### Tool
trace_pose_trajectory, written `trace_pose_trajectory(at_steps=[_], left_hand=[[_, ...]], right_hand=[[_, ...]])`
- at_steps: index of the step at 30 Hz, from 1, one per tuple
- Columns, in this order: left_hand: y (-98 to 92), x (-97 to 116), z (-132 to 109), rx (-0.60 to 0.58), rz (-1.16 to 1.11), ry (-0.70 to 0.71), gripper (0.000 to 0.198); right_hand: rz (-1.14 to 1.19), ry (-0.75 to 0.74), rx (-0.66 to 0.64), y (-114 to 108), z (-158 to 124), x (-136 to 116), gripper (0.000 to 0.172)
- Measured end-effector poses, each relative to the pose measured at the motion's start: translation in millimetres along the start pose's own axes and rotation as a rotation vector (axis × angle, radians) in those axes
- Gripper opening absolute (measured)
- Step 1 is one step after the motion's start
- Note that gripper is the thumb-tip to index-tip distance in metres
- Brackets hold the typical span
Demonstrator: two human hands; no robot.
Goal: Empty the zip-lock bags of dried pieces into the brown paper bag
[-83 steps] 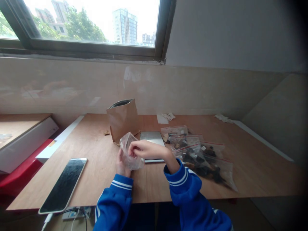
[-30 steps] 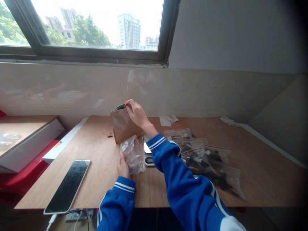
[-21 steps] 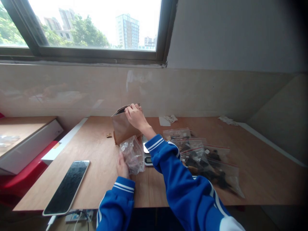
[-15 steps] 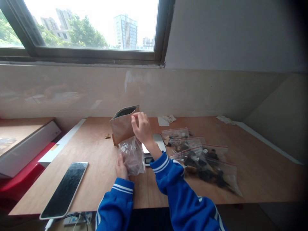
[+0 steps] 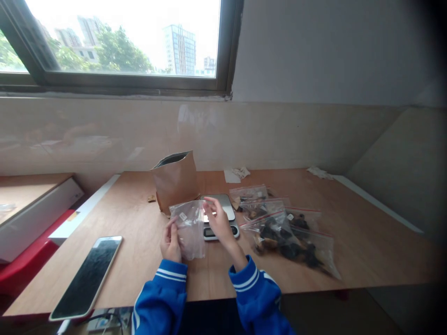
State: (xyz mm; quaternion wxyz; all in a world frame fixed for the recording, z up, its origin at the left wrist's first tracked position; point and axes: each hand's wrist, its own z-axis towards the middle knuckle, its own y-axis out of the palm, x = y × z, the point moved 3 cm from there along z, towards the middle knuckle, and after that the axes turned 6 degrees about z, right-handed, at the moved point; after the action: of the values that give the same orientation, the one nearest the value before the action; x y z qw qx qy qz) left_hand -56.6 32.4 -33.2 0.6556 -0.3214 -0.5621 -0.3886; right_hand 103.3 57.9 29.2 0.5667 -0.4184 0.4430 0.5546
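A small clear zip bag point(image 5: 189, 228) stands upright between my two hands above the wooden table point(image 5: 352, 235). My left hand point(image 5: 170, 241) grips its left edge, fingers closed on the plastic. My right hand point(image 5: 219, 221) pinches the bag's top right edge, in front of a small silver kitchen scale point(image 5: 223, 215). Just behind stands a brown paper pouch point(image 5: 175, 181) with its top open.
Several clear zip bags point(image 5: 286, 232) with dark pieces inside lie to the right of the scale. A phone point(image 5: 87, 277) lies face up at the near left edge, cables hanging below it. White boxes point(image 5: 42, 211) and a red thing sit at the far left. Paper scraps point(image 5: 236, 173) lie by the wall.
My right hand left the mouth of the brown pouch and came back to the clear bag's top edge. My left hand kept hold of the bag throughout.
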Motion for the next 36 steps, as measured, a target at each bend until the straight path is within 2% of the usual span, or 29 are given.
trace_pose_trajectory(at_steps=[2,4,7,10,12,14,17,20,22,23,25,27,29,30,32,36], left_hand=[[-1.6,-3.7,-0.7,-0.01,0.004,-0.05,0.05],[-4.2,-3.7,-1.2,0.015,0.001,-0.021,0.048],[-10.5,-0.7,-1.8,0.081,-0.001,0.02,0.047],[-16.0,-1.4,1.2,0.029,0.064,-0.034,0.049],[-18.9,-2.7,7.0,-0.029,0.178,-0.005,0.047],[-20.8,-4.5,14.7,-0.05,0.399,0.068,0.04],[-22.7,-7.5,25.2,-0.034,0.72,0.083,0.036],[-29.8,-3.9,38.5,0.016,0.903,-0.007,0.051],[-37.9,4.0,56.8,0.057,0.973,-0.023,0.057],[-41.8,8.6,69.8,0.071,0.993,-0.004,0.056],[-44.3,17.2,101.5,0.018,1.069,0.144,0.054],[-43.0,20.5,133.8,-0.038,1.088,0.254,0.053],[-38.7,16.7,158.9,-0.138,1.053,0.216,0.051],[-36.8,15.0,167.1,-0.15,1.045,0.197,0.047],[-33.7,13.1,174.6,-0.156,1.022,0.17,0.04],[-34.8,17.8,171.5,-0.144,0.94,0.182,0.033]], right_hand=[[0.04,0.09,-0.044,3.9,-23.3,13.8,0.055],[0.057,0.166,-0.129,8.8,-43.4,27.7,0.066],[0.079,0.189,-0.105,10.3,-58.1,39.9,0.052],[0.11,0.151,-0.052,8.5,-58.7,41.1,0.038],[0.082,0.102,-0.028,5.4,-58.3,37.8,0.039],[0.019,0.063,0.009,-0.9,-60.6,32.9,0.039],[-0.054,0.056,-0.012,-16.1,-68.6,22.8,0.029],[-0.118,0.022,-0.061,-40.5,-76.6,8.8,0.026],[-0.16,-0.015,-0.009,-62.7,-80.3,0.9,0.026],[-0.173,-0.022,0.032,-74.3,-81.8,-1.4,0.026],[-0.186,-0.005,0.113,-96.5,-84.7,-2.0,0.026],[-0.181,0.033,0.192,-115.5,-87.6,1.4,0.028],[-0.167,0.068,0.257,-129.9,-90.7,6.2,0.031],[-0.159,0.079,0.281,-135.3,-92.0,8.3,0.033],[-0.153,0.088,0.305,-143.2,-94.1,11.3,0.035],[-0.204,0.061,0.345,-154.4,-96.2,12.5,0.038]])
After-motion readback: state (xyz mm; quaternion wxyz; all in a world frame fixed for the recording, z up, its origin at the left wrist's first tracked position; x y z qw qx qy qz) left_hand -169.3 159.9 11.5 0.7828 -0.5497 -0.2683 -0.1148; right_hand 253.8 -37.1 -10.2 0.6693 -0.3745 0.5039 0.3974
